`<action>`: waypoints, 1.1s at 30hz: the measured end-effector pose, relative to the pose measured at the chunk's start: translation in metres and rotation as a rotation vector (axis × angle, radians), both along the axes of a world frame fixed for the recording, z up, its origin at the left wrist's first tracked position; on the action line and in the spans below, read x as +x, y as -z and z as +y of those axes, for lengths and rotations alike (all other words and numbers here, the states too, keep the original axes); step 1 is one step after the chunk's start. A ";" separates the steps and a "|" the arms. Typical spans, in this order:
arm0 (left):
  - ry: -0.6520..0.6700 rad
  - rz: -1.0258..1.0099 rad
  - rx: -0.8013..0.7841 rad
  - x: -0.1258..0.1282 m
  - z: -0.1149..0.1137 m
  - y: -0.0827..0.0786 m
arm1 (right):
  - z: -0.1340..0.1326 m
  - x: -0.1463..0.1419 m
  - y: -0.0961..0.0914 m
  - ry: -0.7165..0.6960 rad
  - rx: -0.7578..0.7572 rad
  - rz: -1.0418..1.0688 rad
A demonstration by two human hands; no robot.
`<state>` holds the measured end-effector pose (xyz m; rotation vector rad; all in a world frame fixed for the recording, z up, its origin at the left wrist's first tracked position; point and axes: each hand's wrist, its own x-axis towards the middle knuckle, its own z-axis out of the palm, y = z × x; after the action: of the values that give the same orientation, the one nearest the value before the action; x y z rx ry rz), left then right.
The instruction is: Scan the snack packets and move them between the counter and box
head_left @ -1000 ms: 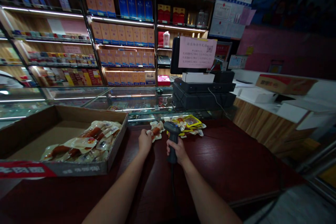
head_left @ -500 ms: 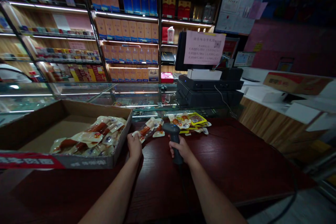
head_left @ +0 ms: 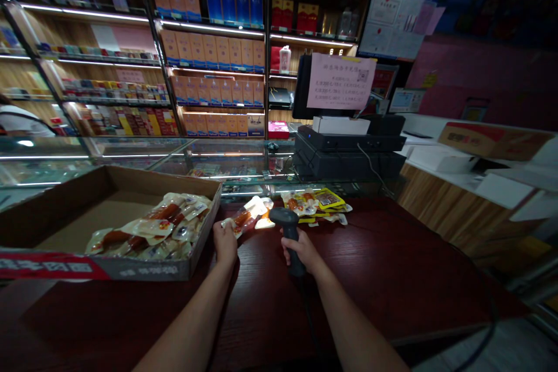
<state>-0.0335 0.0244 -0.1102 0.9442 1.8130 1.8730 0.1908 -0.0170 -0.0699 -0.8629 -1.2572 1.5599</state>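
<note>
My left hand is closed on the near end of a clear-wrapped sausage pack, just right of the cardboard box. My right hand wraps round the handle of a dark barcode scanner, its head turned left toward that pack. Bright light falls on the pack's far end and on another pack beside it. Several similar sausage packs lie in the open cardboard box. Behind the scanner sits a pile of sausage packs and yellow-edged food packets.
A dark red wooden table carries all this. Glass display counters stand beyond it, with a monitor bearing a pink notice at the back. The scanner's cable hangs toward me. Part of a person shows at far left.
A bright light has come on from the scanner, lighting the far end of the sausage pack and the pack beside it. Both hands hold nearly the same place.
</note>
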 end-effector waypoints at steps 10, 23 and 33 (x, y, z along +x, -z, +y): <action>0.008 -0.029 0.016 0.000 0.003 0.002 | -0.001 0.000 -0.002 -0.009 0.022 0.008; 0.011 0.156 0.113 0.013 -0.029 -0.067 | -0.009 -0.029 -0.027 -0.057 0.016 0.121; -0.271 0.194 0.143 -0.075 -0.067 -0.120 | -0.016 -0.086 -0.067 -0.185 0.095 0.120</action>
<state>-0.1088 -0.0424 0.0094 1.0009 2.0287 2.1648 0.1049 -0.0328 -0.0027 -0.5973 -1.3429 1.6562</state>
